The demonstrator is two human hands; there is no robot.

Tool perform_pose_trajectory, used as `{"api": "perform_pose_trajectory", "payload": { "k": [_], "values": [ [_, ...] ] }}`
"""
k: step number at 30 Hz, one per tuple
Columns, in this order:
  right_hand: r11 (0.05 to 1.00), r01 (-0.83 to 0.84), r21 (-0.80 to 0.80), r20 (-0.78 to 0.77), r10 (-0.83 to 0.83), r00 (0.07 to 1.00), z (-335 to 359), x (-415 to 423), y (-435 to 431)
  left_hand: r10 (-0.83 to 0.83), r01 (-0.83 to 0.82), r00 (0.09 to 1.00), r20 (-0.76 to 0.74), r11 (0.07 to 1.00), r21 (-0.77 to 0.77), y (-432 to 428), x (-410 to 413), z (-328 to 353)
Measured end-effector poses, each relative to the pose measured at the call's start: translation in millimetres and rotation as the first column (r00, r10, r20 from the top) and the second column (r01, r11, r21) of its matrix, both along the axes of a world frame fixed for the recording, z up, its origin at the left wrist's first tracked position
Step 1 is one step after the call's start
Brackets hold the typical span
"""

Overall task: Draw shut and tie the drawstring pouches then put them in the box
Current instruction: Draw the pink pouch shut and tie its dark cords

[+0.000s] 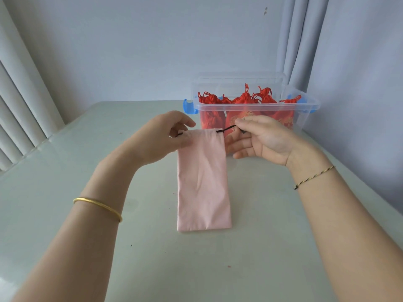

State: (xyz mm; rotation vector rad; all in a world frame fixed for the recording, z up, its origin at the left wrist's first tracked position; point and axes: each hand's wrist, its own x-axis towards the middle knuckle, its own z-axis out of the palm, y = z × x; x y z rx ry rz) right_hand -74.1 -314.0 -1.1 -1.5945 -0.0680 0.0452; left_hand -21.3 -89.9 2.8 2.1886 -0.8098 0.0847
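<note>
Here, a single pink pouch (204,182) lies lengthwise on the pale table (272,247), its mouth wide and unpuckered at the far end, lifted between two hands. The left hand (165,136) pinches the mouth's left corner while the right hand (266,140) pinches the one black drawstring (229,128) between thumb and forefinger, its other three fingers loosely spread. Just behind them stands one clear box (305,105) with two blue latches (188,106), holding at least four red pouches (244,101) with their necks gathered; I can't count them exactly through the plastic
</note>
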Motion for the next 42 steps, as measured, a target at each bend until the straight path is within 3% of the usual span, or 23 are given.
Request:
{"api": "perform_pose_trajectory", "payload": {
  "k": [13, 22, 25, 29, 32, 35, 37, 40, 42],
  "values": [
    [0.998, 0.039, 0.051, -0.004, -0.039, 0.999, 0, 2, -1, 0.127, -0.127, 0.988, -0.094, 0.992, 0.005, 13, 5, 2],
    [0.996, 0.043, -0.073, -0.077, -0.048, 0.996, 0, -2, -12, 0.295, -0.297, 0.954, -0.047, 0.954, -0.031, 20, 14, -2],
    [0.995, 0.035, -0.095, -0.105, -0.045, 0.993, -1, -2, -15, 0.297, -0.301, 0.952, -0.077, 0.952, -0.047, 22, 14, -2],
    [0.983, 0.15, -0.103, -0.081, -0.159, 0.984, -1, 1, -17, 0.274, -0.28, 0.956, -0.102, 0.959, -0.045, 23, 13, -1],
    [0.979, 0.198, -0.042, -0.081, -0.2, 0.976, -1, 1, -22, 0.223, -0.27, 0.943, -0.248, 0.947, -0.176, 24, 11, 0],
    [0.971, 0.237, 0.026, -0.106, -0.233, 0.967, 1, -2, -28, 0.034, -0.321, 0.853, -0.52, 0.821, -0.473, 32, 15, 1],
    [0.963, 0.262, 0.068, -0.127, -0.252, 0.959, 2, -2, -33, -0.086, -0.378, 0.78, -0.619, 0.723, -0.578, 38, 19, -1],
    [0.95, 0.286, 0.126, -0.165, -0.264, 0.95, 2, -1, -33, -0.243, -0.42, 0.714, -0.657, 0.602, -0.679, 35, 20, 0],
    [0.943, 0.295, 0.156, -0.196, -0.263, 0.945, -1, 3, -29, -0.355, -0.403, 0.72, -0.596, 0.485, -0.776, 27, 17, 4]
  ]
}}
